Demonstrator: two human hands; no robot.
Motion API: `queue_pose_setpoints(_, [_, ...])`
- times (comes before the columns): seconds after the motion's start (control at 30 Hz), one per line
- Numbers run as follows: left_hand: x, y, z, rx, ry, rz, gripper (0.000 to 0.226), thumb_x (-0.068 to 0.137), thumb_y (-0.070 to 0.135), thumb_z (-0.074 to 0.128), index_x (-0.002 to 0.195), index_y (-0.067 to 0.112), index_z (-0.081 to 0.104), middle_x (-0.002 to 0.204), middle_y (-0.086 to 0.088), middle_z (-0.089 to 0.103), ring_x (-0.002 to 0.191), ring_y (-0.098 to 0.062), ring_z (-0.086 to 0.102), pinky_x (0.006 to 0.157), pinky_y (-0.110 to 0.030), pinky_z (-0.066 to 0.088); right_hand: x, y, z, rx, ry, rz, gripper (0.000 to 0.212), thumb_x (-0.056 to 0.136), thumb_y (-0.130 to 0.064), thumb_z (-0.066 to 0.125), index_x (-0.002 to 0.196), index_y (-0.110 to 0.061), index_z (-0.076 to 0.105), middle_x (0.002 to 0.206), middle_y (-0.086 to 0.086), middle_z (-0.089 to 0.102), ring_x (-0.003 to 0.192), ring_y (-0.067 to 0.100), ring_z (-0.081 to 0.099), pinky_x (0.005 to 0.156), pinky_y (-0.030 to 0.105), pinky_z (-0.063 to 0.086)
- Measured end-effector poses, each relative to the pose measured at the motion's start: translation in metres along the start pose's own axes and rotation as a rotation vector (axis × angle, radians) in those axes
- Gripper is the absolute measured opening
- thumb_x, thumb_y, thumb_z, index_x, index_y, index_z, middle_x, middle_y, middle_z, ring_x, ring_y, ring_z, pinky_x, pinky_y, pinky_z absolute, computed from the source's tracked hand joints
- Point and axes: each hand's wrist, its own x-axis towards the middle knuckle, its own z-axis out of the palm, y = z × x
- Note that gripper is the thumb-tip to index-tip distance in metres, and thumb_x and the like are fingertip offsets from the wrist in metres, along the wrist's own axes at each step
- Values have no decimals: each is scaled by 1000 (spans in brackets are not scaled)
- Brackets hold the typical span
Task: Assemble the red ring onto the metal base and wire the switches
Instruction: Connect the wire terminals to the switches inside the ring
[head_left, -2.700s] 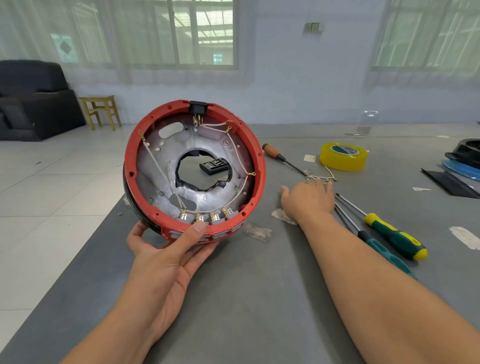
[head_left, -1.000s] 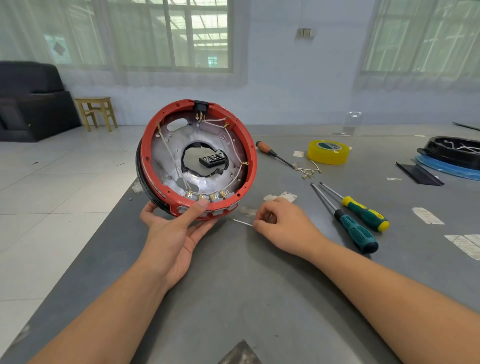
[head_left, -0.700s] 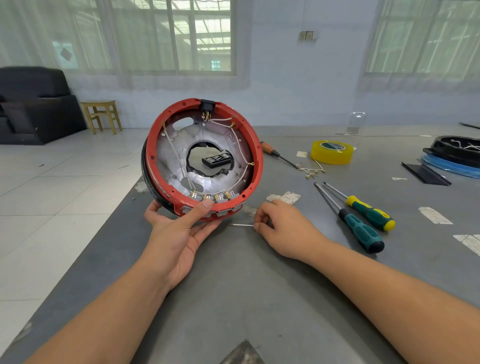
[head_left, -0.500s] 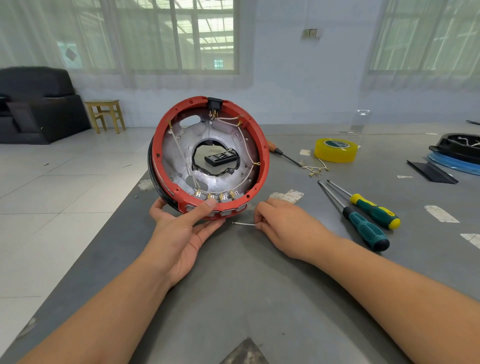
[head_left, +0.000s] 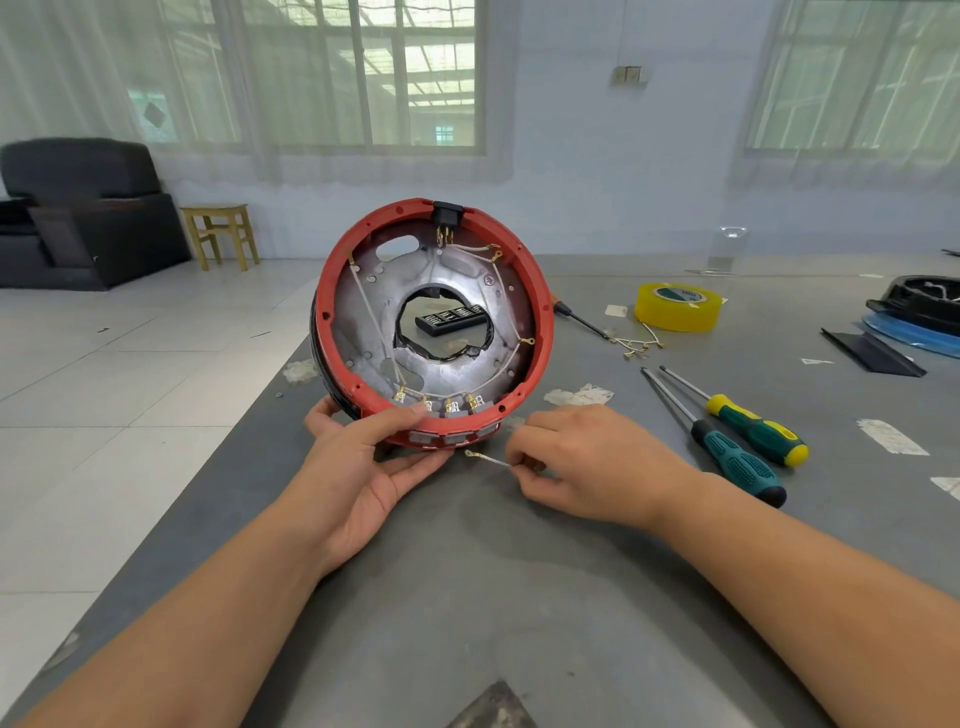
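The red ring (head_left: 332, 291) sits around the silver metal base (head_left: 467, 283), and the assembly stands tilted on its lower edge on the grey table (head_left: 467, 597). White wires run across the base to several switches (head_left: 447, 408) at the bottom and to a black socket (head_left: 448, 214) at the top. My left hand (head_left: 358, 467) holds the lower rim, thumb on the inner edge by the switches. My right hand (head_left: 582, 462) pinches a short white wire (head_left: 485, 458) with a brass terminal, just below the ring's bottom.
Two screwdrivers (head_left: 737, 447) with green and yellow handles lie right of my right hand. Beyond them are a yellow tape roll (head_left: 678, 306), loose terminal wires (head_left: 639, 345), an orange-handled screwdriver (head_left: 579, 319) and a black part on a blue disc (head_left: 919, 312). The table's left edge runs near the ring.
My right hand came back from the loose wires by the tape, holding one short wire, and brought it to just below the ring. My left hand kept its hold on the ring.
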Motion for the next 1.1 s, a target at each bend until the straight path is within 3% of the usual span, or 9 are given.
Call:
queue_pose_setpoints(0.13, [-1, 5, -3, 178, -12, 11, 81, 85, 4, 83, 131, 45, 30, 107, -20, 79, 94, -43, 78, 72, -43, 65, 1, -4, 3, 50, 125, 10, 2, 87, -13, 65, 86, -11, 66, 79, 2, 65, 68, 26, 58, 60, 41, 50])
queue_pose_setpoints(0.23, [-2, 7, -2, 314, 32, 33, 88, 84, 15, 86, 139, 42, 22, 100, -14, 81, 65, -22, 69, 53, -27, 56, 2, -9, 4, 77, 240, 24, 3, 86, -8, 67, 83, -8, 65, 77, 3, 63, 67, 24, 56, 61, 39, 50])
queue_pose_setpoints(0.3, [-2, 7, -3, 324, 58, 24, 86, 80, 16, 89, 137, 37, 28, 98, -10, 81, 57, -17, 60, 47, -24, 49, 3, -13, 3, 129, 313, 55, 4, 84, -6, 69, 82, -7, 66, 78, 2, 63, 69, 20, 56, 64, 34, 50])
queue_pose_setpoints(0.4, [-5, 6, -3, 307, 54, 22, 83, 71, 13, 93, 135, 22, 40, 105, -16, 80, 59, -16, 61, 49, -22, 50, 6, -17, 5, 249, 402, 145, 5, 84, -4, 71, 83, -7, 68, 83, 1, 64, 72, 14, 57, 69, 24, 50])
queue_pose_setpoints(0.5, [-8, 3, -3, 287, 28, 58, 91, 56, 10, 94, 134, 14, 47, 103, -16, 79, 74, -21, 75, 62, -23, 60, 10, -24, 8, 466, 506, 376, 11, 82, -2, 74, 83, -12, 68, 77, -4, 65, 68, 12, 60, 67, 24, 52])
queue_pose_setpoints(0.6, [-9, 0, 1, 245, 17, 65, 91, 55, 3, 94, 133, 16, 48, 112, -21, 77, 96, -35, 79, 73, -33, 65, 13, -27, 8, 662, 546, 561, 16, 84, -6, 74, 86, -20, 68, 76, -6, 68, 70, 13, 63, 66, 20, 53])
queue_pose_setpoints(0.7, [-11, -2, 5, 252, -2, 44, 88, 59, 1, 92, 134, 17, 47, 111, -24, 77, 95, -43, 78, 73, -37, 66, 15, -27, 8, 750, 576, 648, 17, 85, -11, 76, 88, -26, 68, 78, -7, 70, 71, 11, 65, 69, 16, 53])
queue_pose_setpoints(0.9, [-12, -8, 10, 280, -30, 36, 76, 81, -2, 85, 139, 22, 42, 109, -22, 78, 92, -46, 78, 70, -43, 66, 20, -31, 8, 812, 526, 716, 12, 84, -16, 77, 81, -26, 69, 78, -7, 72, 73, 9, 68, 69, 22, 58])
queue_pose_setpoints(1.1, [-15, -16, 14, 272, -57, 16, 84, 76, -6, 86, 136, 33, 42, 118, -27, 72, 92, -48, 77, 71, -48, 66, 22, -28, 6, 855, 455, 792, 12, 84, -16, 78, 82, -24, 69, 77, -4, 74, 71, 11, 70, 67, 31, 58])
